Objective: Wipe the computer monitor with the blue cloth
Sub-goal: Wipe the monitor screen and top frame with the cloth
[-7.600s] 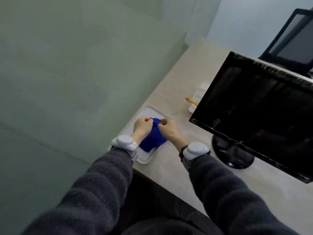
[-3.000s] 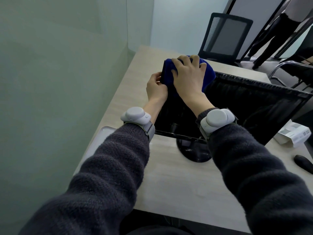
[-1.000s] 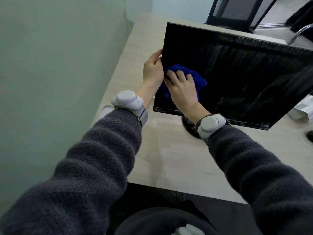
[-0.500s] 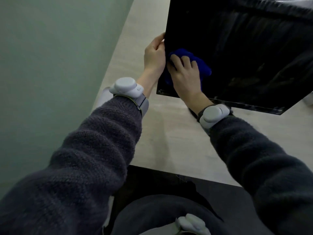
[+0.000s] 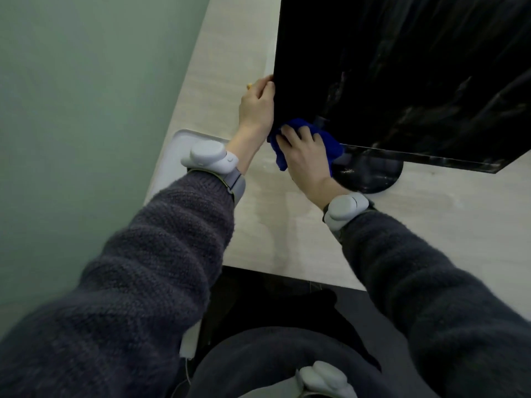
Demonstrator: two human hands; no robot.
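The black computer monitor point(image 5: 402, 76) stands on a round black base point(image 5: 370, 175) on the pale desk. My left hand point(image 5: 256, 106) grips the screen's left edge. My right hand point(image 5: 306, 152) presses the blue cloth point(image 5: 330, 139) flat against the monitor's lower left corner, with part of the cloth hanging below the bottom bezel. Both wrists wear grey bands.
A white tray point(image 5: 175, 156) lies at the desk's near left corner, partly under my left arm. A green wall point(image 5: 86, 110) runs close along the desk's left side. The desk's front edge point(image 5: 287, 274) is just above my lap.
My right hand has slid the blue cloth down the screen to its lower left corner. My left hand stays on the monitor's left edge. The view has tilted further down.
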